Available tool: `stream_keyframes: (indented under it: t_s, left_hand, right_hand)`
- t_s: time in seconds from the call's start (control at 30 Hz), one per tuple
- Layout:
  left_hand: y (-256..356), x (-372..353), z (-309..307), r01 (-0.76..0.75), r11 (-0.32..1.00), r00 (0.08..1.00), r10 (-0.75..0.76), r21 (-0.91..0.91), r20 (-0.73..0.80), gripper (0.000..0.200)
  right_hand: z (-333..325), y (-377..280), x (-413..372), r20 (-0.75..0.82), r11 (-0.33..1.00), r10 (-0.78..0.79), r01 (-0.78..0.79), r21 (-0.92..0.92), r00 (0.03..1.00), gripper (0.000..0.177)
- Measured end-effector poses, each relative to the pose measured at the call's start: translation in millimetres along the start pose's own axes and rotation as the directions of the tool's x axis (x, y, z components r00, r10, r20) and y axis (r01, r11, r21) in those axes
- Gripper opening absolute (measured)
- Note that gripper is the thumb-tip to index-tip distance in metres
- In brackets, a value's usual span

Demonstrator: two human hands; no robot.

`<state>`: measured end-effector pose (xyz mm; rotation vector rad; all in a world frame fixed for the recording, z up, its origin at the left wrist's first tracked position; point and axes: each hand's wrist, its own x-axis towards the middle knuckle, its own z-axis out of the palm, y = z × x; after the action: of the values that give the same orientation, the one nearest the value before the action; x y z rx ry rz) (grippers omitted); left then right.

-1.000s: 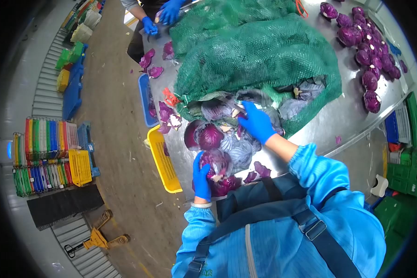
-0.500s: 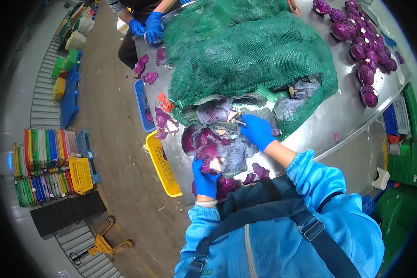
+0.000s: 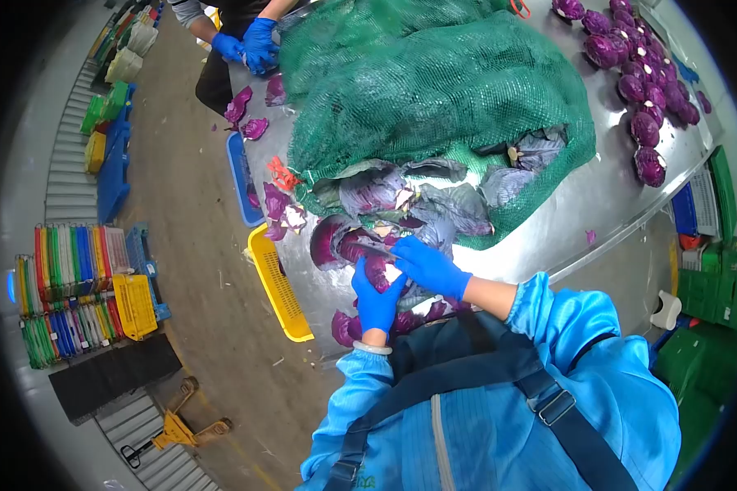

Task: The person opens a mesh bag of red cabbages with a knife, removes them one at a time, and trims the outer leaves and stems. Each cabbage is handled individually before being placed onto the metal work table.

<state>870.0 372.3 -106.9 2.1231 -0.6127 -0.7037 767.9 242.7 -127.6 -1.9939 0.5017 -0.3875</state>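
The cabbage (image 3: 377, 272) sat between the two hands. To their left, a yellow basket (image 3: 282, 286) stood by the table (image 3: 602, 168). The left hand (image 3: 377, 309) was curled around the cabbage; the right hand (image 3: 427, 268), its fingers folded tight, gripped a knife (image 3: 377, 247). Beyond both hands lay a green net bag (image 3: 442, 90), and farther right of them, a pile of cabbages (image 3: 653, 94).

Brown floor (image 3: 213, 286) to my left, pale scraps scattered. Beyond: multicoloured stacked crates (image 3: 74, 262), black mat (image 3: 115, 376), yellow pallet truck (image 3: 170, 430), grey wall (image 3: 31, 164). To my right: green crates (image 3: 721, 282), white stool (image 3: 666, 313). Light glares off my metal desk (image 3: 610, 225).
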Motion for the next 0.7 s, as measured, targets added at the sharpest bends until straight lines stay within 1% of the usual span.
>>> stream_keyframes:
  t_s: [0.03, 0.07, 0.1, 0.13, 0.17, 0.2, 0.23, 0.27, 0.3, 0.33, 0.37, 0.4, 0.43, 0.47, 0.5, 0.53, 0.57, 0.63, 0.67, 0.7]
  left_hand:
    - [1.3, 1.2, 1.6, -0.003, 1.0, 1.0, 0.003, -0.016, -0.001, 0.088]
    - [2.5, 1.9, 3.0, -0.005, 1.0, 1.0, 0.005, -0.03, 0.0, 0.088]
    - [4.7, 3.8, 5.0, -0.009, 0.999, 1.0, 0.01, -0.042, 0.002, 0.089]
    - [4.9, 7.2, 9.6, 0.014, 1.0, 0.999, -0.014, -0.015, -0.047, 0.087]
    - [3.6, 9.9, 9.5, 0.023, 0.999, 0.998, -0.025, -0.047, -0.056, 0.086]
    - [-0.1, 13.6, 10.4, 0.028, 0.996, 0.998, -0.033, -0.081, -0.061, 0.085]
    - [-6.0, 18.2, 14.0, 0.029, 0.993, 0.997, -0.037, -0.117, -0.065, 0.084]
    - [-20.4, 17.6, 17.1, -0.068, 0.993, 0.996, 0.063, -0.091, -0.066, 0.083]
    - [-21.1, 9.2, 14.1, -0.09, 0.994, 0.995, 0.087, -0.067, -0.044, 0.084]
    - [-23.6, 4.0, 10.2, -0.105, 0.985, 0.994, 0.1, -0.134, -0.041, 0.085]
    - [-27.5, -1.0, 5.2, -0.114, 0.973, 0.993, 0.109, -0.199, -0.035, 0.087]
    - [-33.0, -3.8, -5.0, -0.07, 0.95, 0.995, 0.086, -0.304, 0.041, 0.091]
    - [-28.0, -6.4, -20.7, -0.022, 0.933, 0.985, 0.081, -0.359, 0.151, 0.099]
    - [-25.3, -13.1, -28.4, 0.02, 0.817, 0.98, 0.097, -0.576, 0.171, 0.103]
    - [-21.9, -22.3, -37.1, 0.069, 0.653, 0.978, 0.107, -0.754, 0.182, 0.107]
    - [-6.9, -24.9, -40.1, 0.015, 0.638, 0.981, 0.139, -0.77, 0.134, 0.11]
    - [8.5, -20.6, -44.3, -0.111, 0.721, 0.976, 0.21, -0.684, 0.063, 0.11]
    - [35.8, -15.4, -50.5, -0.334, 0.825, 0.935, 0.351, -0.455, -0.051, 0.109]
    - [45.9, -14.8, -51.0, -0.349, 0.859, 0.935, 0.345, -0.375, -0.081, 0.109]
    - [47.4, -14.5, -47.9, -0.377, 0.854, 0.926, 0.361, -0.359, -0.114, 0.109]
  right_hand:
    - [-0.2, -4.4, -0.5, 0.029, 0.999, 0.045, -0.044, -0.022, 0.999, 0.04]
    - [7.3, 6.5, -1.3, -0.007, 0.997, 0.018, -0.019, -0.076, 1.0, 0.038]
    - [13.0, 14.8, 1.2, -0.023, 0.995, 0.058, -0.059, -0.085, 0.998, 0.036]
    - [16.0, 19.3, 6.4, -0.039, 0.991, 0.096, -0.099, -0.092, 0.995, 0.035]
    - [17.2, 23.9, 12.3, -0.06, 0.986, 0.129, -0.134, -0.102, 0.99, 0.035]
    - [10.1, 14.4, 18.3, -0.008, 0.959, 0.258, -0.257, -0.12, 0.966, 0.033]
    - [6.5, 21.4, 21.4, -0.032, 0.945, 0.292, -0.293, -0.145, 0.956, 0.034]
    - [2.8, 29.9, 26.6, -0.059, 0.93, 0.322, -0.327, -0.169, 0.945, 0.034]
    - [1.7, 39.0, 31.0, -0.086, 0.915, 0.348, -0.358, -0.186, 0.934, 0.035]
    - [1.1, 37.7, 28.2, -0.132, 0.946, 0.264, -0.284, -0.159, 0.955, 0.037]
    - [1.2, 37.8, 25.8, -0.081, 0.962, 0.218, -0.228, -0.148, 0.973, 0.037]
    - [-3.7, 28.5, 21.8, -0.029, 0.975, 0.175, -0.178, -0.134, 0.984, 0.038]
    - [-7.5, 24.6, 17.9, 0.022, 0.984, 0.133, -0.129, -0.124, 0.991, 0.039]
    - [-19.1, 34.0, 25.4, -0.141, 0.948, 0.215, -0.242, -0.207, 0.966, 0.041]
    - [-28.2, 38.7, 26.6, -0.17, 0.942, 0.241, -0.273, -0.196, 0.955, 0.042]
    - [-39.1, 39.4, 27.9, -0.198, 0.937, 0.262, -0.299, -0.184, 0.944, 0.043]
    - [-44.6, 36.8, 29.9, -0.218, 0.933, 0.276, -0.316, -0.175, 0.936, 0.044]
    - [-48.9, -7.4, 27.9, -0.395, 0.983, 0.109, -0.158, -0.095, 0.912, 0.042]
    - [-54.7, -28.3, 25.8, -0.487, 0.995, 0.025, -0.069, -0.074, 0.873, 0.042]
    - [-60.7, -41.3, 20.6, -0.247, 0.94, 0.297, -0.237, 0.247, 0.922, 0.041]
